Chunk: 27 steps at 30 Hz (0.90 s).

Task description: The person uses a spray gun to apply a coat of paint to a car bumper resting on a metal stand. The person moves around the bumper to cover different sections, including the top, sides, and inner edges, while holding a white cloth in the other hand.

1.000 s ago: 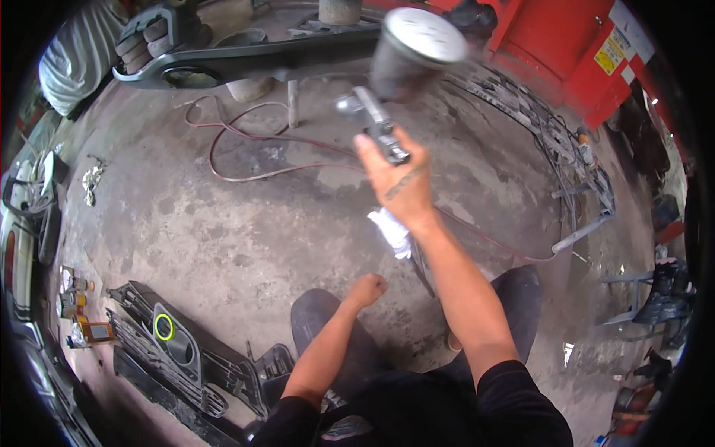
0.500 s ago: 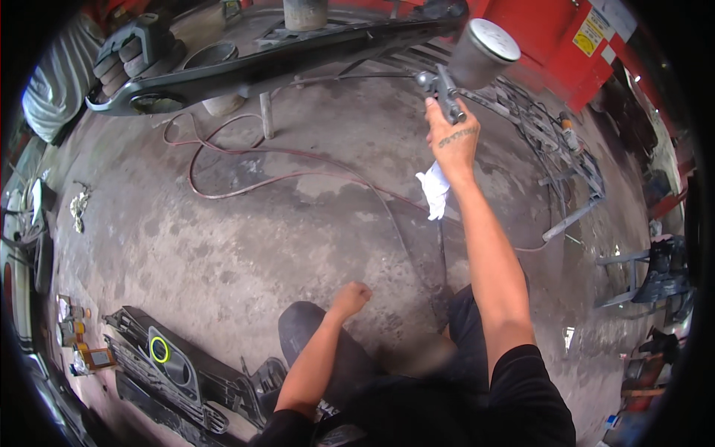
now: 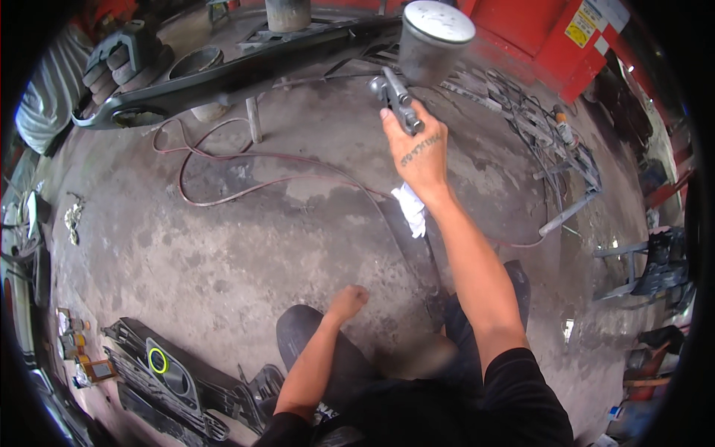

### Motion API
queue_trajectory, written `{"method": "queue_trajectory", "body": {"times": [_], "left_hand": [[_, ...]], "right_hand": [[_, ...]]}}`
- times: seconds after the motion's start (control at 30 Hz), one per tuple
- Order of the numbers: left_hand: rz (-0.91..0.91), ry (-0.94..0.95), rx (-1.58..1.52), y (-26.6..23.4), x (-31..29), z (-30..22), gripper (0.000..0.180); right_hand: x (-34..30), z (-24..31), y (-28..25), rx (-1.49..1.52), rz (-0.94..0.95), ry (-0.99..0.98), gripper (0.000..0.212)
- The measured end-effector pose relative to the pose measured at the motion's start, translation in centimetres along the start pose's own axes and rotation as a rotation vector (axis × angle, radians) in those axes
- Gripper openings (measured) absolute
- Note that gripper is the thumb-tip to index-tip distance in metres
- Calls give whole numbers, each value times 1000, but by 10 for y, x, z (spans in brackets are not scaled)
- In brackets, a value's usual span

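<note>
My right hand [image 3: 421,153] grips a spray gun [image 3: 398,100], its fingers wrapped round the handle. A grey paint cup with a pale lid [image 3: 438,41] sits on top of the gun. Below the wrist hangs a crumpled white cloth [image 3: 410,208]; a hose runs down past it. Beyond the gun, a long dark car bumper [image 3: 246,78] lies raised across the far side, apart from the gun. Close to my left knee, my left hand [image 3: 348,303] is closed in a loose fist, with nothing visible in it.
A red hose [image 3: 275,155] loops over the concrete floor. Metal frames [image 3: 566,160] stand at the right, and a dark stand [image 3: 652,264] is nearer. Black car trim [image 3: 179,372] and small cans [image 3: 74,339] lie at lower left. A bucket [image 3: 197,63] stands behind the bumper.
My right hand has moved left with the spray gun, bringing the cup and white cloth along. The view has shifted slightly. My left hand stays closed near my knee.
</note>
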<state>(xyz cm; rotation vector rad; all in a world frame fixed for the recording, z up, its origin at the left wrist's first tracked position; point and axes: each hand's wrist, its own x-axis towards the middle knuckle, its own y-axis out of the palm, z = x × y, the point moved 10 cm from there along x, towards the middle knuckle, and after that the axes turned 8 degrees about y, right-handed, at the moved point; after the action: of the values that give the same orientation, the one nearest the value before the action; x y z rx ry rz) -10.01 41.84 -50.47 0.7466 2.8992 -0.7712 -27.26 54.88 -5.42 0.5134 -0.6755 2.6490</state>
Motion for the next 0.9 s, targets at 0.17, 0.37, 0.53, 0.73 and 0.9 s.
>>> {"method": "queue_trajectory", "body": {"times": [0.17,0.37,0.53,0.73,0.9], "left_hand": [[-42,-3,-83,-1,6,-1,23],[-8,-66,-104,4,8,8,23],[5,42,-49,5,7,13,21],[19,-88,-153,16,9,31,20],[2,-46,-42,7,1,54,21]], "right_hand": [[16,8,-23,-82,-257,-119,36],[11,-16,-12,57,-55,37,35],[10,-39,0,263,223,245,27],[79,-69,-45,168,-47,53,28],[114,-86,-82,-15,-262,115,33]]}}
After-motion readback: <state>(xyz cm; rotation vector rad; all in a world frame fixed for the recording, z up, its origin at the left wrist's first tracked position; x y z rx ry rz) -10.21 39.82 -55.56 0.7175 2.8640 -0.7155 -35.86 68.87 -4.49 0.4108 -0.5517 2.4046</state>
